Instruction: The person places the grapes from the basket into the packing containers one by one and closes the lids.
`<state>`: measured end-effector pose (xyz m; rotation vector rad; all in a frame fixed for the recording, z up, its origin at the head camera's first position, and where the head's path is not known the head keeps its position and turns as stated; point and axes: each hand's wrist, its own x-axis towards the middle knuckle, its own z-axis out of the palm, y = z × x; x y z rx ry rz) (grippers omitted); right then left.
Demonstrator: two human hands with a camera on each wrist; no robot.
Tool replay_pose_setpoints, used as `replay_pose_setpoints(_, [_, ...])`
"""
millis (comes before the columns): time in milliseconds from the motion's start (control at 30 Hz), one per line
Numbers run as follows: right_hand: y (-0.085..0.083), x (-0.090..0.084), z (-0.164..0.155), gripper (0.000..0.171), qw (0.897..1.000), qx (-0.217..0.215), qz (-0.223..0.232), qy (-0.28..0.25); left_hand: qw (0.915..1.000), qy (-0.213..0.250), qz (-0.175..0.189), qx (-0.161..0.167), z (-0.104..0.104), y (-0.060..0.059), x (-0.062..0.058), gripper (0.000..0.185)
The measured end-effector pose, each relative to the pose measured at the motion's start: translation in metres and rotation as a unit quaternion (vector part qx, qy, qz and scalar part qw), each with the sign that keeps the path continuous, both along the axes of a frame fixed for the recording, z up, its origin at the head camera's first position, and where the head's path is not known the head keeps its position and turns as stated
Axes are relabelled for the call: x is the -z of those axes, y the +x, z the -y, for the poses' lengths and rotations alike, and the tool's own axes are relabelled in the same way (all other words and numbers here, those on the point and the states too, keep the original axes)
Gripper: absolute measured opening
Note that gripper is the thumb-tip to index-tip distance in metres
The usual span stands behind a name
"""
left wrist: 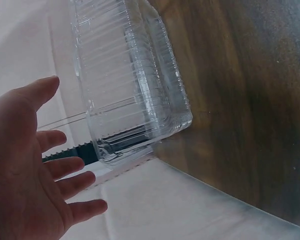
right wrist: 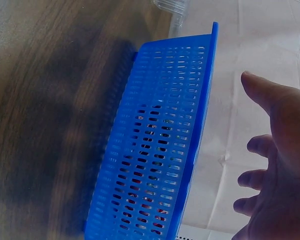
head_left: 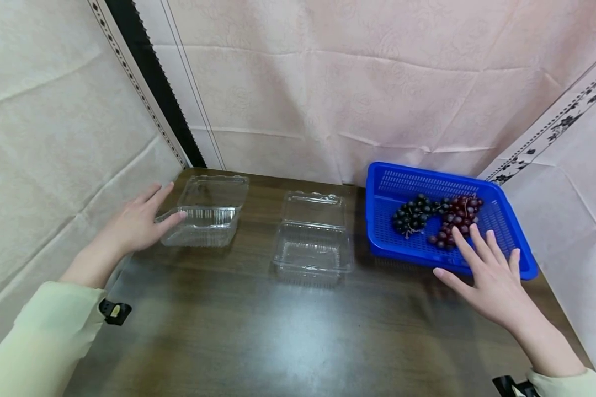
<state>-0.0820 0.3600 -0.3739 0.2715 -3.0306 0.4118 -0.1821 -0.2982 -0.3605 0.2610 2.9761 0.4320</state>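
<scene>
My left hand point(head_left: 140, 219), fingers spread, is beside the left clear plastic clamshell box point(head_left: 203, 234), thumb over its near left corner in the head view. In the left wrist view a gap shows between the hand point(left wrist: 35, 170) and the box point(left wrist: 125, 85). That box stands with its lid raised at the back. My right hand point(head_left: 491, 284) hovers over the near right rim of a blue plastic basket point(head_left: 377, 242), fingers spread and holding nothing. Inside the basket lie a bunch of black grapes point(head_left: 411, 215) and a bunch of red grapes point(head_left: 459, 218), the red one nearer my fingertips.
A second clear clamshell box point(head_left: 313, 251), also with its lid up, stands between the first box and the basket. Everything rests on a brown wooden table point(head_left: 278, 336). Pale cloth point(head_left: 357, 99) hangs behind the table and at both sides.
</scene>
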Motion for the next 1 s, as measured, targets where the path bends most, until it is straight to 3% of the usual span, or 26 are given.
replay_pose_setpoints(200, [-0.001, 0.000, 0.001, 0.094, 1.000, 0.001, 0.002, -0.005, 0.9988, 0.042, 0.023, -0.004, 0.004, -0.006, 0.004, 0.094])
replay_pose_setpoints(633, [-0.006, -0.002, 0.001, 0.092, 0.999, -0.020, 0.001, -0.033, 0.9964, 0.064, 0.049, -0.028, 0.014, -0.013, 0.013, 0.094])
replay_pose_setpoints(1000, [-0.023, -0.021, 0.001, 0.090, 0.996, -0.052, 0.024, -0.061, 0.9906, 0.107, 0.071, -0.047, 0.025, -0.012, 0.025, 0.088])
